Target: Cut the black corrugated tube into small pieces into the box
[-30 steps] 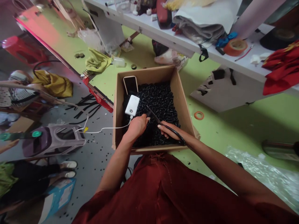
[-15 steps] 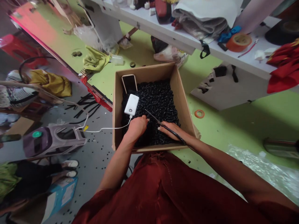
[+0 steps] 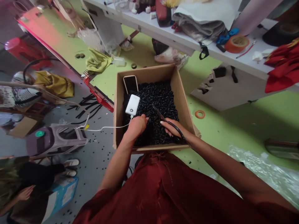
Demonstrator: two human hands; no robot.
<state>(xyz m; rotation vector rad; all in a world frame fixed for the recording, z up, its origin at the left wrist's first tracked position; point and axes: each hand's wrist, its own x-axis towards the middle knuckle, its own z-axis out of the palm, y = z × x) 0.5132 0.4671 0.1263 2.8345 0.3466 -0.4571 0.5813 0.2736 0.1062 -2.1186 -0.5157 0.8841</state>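
Note:
My right hand (image 3: 173, 127) grips a pair of scissors (image 3: 159, 112) with black handles, the blades pointing up and left over the box. To its left my left hand (image 3: 138, 125) is closed, knuckles up, above the heap; whatever its fingers pinch is too small or hidden to name. Both hands are inside a cardboard box (image 3: 183, 102) filled with small shiny black pieces (image 3: 158, 93). A white power bank (image 3: 132, 104) lies on the heap, a white cable (image 3: 109, 127) plugged into it and passing by my left hand. Behind it a phone (image 3: 130, 84) leans on the box wall.
A white workbench (image 3: 144, 18) with cloth and tape crosses the top. Orange tape (image 3: 200, 114) lies on the green surface right of the box. At left stand a purple-grey stool (image 3: 56, 140) and a red stool (image 3: 21, 51). Another person's hand (image 3: 25, 193) shows lower left.
My right hand has turned, and the scissors' blades have swung right, away from my left hand. My left hand stays nearly in place. The view has shifted slightly.

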